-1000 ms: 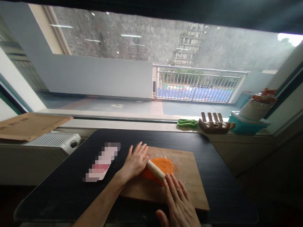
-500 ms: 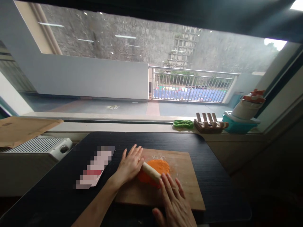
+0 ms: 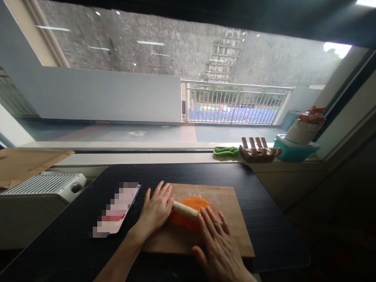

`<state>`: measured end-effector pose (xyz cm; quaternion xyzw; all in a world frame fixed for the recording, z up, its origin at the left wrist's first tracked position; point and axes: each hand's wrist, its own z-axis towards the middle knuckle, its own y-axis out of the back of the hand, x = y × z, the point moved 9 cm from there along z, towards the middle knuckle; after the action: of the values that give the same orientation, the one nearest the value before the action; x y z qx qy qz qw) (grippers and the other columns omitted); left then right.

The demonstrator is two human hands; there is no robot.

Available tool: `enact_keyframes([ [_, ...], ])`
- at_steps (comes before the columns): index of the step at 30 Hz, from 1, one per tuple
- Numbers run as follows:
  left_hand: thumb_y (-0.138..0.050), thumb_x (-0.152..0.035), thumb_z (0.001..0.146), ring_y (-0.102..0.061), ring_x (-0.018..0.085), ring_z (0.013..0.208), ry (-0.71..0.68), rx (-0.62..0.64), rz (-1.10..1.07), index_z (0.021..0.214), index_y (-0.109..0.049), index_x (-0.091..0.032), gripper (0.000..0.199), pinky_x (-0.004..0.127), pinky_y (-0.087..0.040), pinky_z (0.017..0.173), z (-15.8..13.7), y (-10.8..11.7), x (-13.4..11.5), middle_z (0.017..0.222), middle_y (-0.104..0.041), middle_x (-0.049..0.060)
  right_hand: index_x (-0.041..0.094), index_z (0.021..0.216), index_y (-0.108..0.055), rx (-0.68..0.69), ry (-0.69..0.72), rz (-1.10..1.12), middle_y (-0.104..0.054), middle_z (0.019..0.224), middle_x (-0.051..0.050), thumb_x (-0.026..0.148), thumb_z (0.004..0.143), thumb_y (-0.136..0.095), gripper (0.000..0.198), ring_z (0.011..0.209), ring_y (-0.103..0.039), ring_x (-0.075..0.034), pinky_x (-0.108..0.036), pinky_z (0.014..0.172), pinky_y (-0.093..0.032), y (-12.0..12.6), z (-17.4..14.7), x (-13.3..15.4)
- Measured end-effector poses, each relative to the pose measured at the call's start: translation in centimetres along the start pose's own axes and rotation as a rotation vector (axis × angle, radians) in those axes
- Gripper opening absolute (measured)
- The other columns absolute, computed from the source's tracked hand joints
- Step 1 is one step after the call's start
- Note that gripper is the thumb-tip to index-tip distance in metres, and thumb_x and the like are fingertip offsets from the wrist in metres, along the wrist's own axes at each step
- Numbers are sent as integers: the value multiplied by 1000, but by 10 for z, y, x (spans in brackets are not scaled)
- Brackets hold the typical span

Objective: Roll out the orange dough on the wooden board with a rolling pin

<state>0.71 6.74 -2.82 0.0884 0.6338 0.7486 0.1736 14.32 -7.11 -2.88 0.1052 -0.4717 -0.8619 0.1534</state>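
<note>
Spanning the gap between the two hands in the head view, a pale rolling pin [image 3: 185, 210] is laid across flattened orange dough [image 3: 195, 201]. Its far left end is covered by the left hand [image 3: 157, 205], and its near right end is met by the fingers of the right hand [image 3: 216, 239]. The hands are held apart, with fingers stretched out over the rolling pin rather than curled around it; whether the left palm is pressed on it cannot be told. The right thumb is spread away from its fingers. Dough is seen on both the far and the near side of the rolling pin, between the hands and partly hidden by them. All this is carried by a wooden board [image 3: 236, 225], dusted with white beyond the dough, on a dark table [image 3: 270, 239]. To the left of the left hand, well apart from the rolling pin, a pink object [image 3: 122, 209] is blurred out. On the sill behind, a green cloth [image 3: 226, 152] is placed beside a brown rack [image 3: 258, 152].
</note>
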Motion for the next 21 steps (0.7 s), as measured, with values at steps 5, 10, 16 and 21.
enact_keyframes([
  [5,-23,-32,93,-24,27,137,-9,-47,19,128,-51,-14,48,57,-16,109,11,5,-13,139,-46,8,10,137,-36,0,-116,-15,-42,140,-12,47,91,-41,60,132,-33,-25,-45,109,-24,0,10,-22],
  [10,-25,-34,93,-29,26,135,-20,-52,-1,133,-45,-15,48,55,-23,107,-10,4,-7,140,-44,6,10,140,-31,-6,1,-29,-33,146,-11,51,87,-46,68,136,-24,-25,-41,109,-24,-1,-1,-6],
  [16,-26,-34,93,-25,27,136,-1,-99,-1,128,-51,-14,47,57,-13,110,5,12,-13,137,-48,9,8,135,-39,36,-100,-39,-49,134,-14,43,93,-37,54,129,-37,-27,-49,108,-23,-19,27,-43],
  [21,-27,-34,93,-29,26,135,2,-92,3,131,-47,-17,46,55,-17,110,-16,11,-13,138,-47,6,11,142,-27,33,-25,-40,-37,144,-13,48,90,-42,65,134,-28,-26,-45,108,-22,-13,8,-23],
])
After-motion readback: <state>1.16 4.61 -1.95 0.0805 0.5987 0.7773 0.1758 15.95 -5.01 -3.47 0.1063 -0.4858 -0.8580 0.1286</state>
